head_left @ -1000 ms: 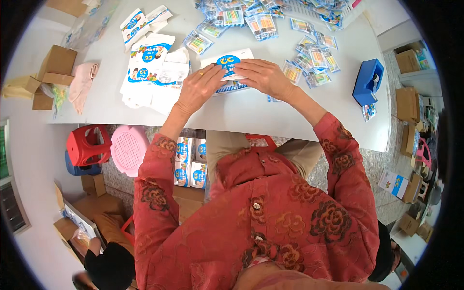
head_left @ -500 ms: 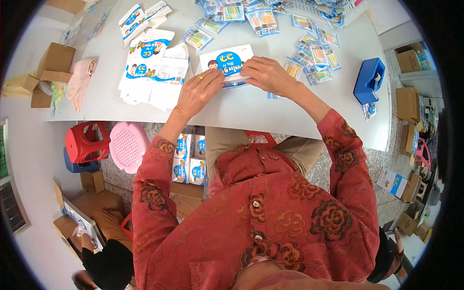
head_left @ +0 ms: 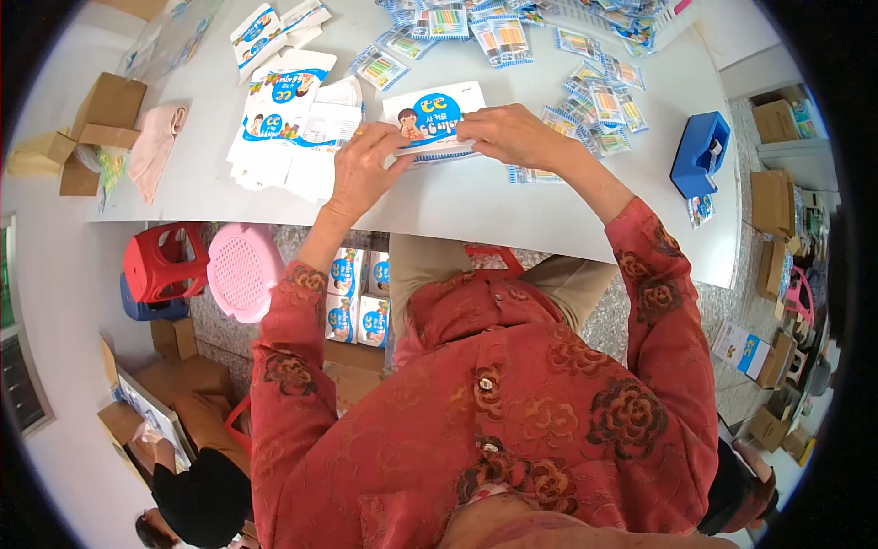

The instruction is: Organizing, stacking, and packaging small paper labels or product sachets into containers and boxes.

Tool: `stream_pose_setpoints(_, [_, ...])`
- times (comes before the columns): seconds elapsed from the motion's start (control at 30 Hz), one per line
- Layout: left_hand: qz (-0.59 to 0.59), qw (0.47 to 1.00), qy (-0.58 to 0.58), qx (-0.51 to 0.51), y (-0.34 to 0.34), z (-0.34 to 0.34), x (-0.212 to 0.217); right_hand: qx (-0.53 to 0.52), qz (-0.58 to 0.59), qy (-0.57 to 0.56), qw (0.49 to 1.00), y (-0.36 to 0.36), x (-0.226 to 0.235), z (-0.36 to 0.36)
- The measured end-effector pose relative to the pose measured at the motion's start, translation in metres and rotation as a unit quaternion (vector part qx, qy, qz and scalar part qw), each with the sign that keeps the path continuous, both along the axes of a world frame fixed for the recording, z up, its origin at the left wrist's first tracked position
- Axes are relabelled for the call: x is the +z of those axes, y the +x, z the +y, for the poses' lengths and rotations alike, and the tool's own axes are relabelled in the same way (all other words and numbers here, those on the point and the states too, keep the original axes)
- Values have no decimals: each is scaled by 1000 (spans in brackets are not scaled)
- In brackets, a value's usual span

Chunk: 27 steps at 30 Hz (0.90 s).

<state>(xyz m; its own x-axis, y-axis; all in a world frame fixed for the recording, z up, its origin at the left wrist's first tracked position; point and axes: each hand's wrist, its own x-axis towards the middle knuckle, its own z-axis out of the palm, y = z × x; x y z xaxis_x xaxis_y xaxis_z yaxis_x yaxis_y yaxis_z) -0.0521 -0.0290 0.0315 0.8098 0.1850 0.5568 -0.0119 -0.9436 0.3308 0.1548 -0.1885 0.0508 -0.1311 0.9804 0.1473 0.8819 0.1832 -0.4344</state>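
Observation:
A small white and blue printed carton (head_left: 439, 113) is at the table's near middle, its picture panel facing up. The fingertips of my left hand (head_left: 366, 166) touch the carton's near left corner, with the thumb bent below them. At the carton's right end, my right hand (head_left: 523, 137) grips the edge, fingers on top and thumb partly hidden. A blue-edged strip shows under the carton's near side, too covered to make out. Left of my left hand lies a pile of flat, unfolded cartons (head_left: 291, 87).
Clear packets of coloured sticks (head_left: 501, 41) are scattered at the back and right. A blue tape dispenser (head_left: 700, 156) stands near the right edge. A pink cloth (head_left: 157, 151) lies left. Below are pink (head_left: 245, 273) and red stools (head_left: 165, 261) and filled cartons (head_left: 343, 316).
My left hand has shifted slightly left along the carton, its thumb now apart from the fingers. More of the printed panel shows. The right hand stays at the right end.

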Motion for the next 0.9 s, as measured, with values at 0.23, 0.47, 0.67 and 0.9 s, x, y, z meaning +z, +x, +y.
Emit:
stream_pose_setpoints(0.23, [35, 993, -111, -11, -3, 0, -3, 14, 4, 57, 998, -13, -1, 21])
stream_pose_setpoints(0.47, [-30, 981, -189, 38, -8, -20, -19, 18, 70, 4, 997, -35, -9, 48])
stream_pose_setpoints(0.67, [-44, 897, -409, 164, -6, -47, -37, 61, 27, 11, 998, -35, -4, 55])
stream_pose_setpoints(0.9, [-42, 854, -494, 159, -8, -51, -39, 132, -13, 10, 991, -34, -5, 59])
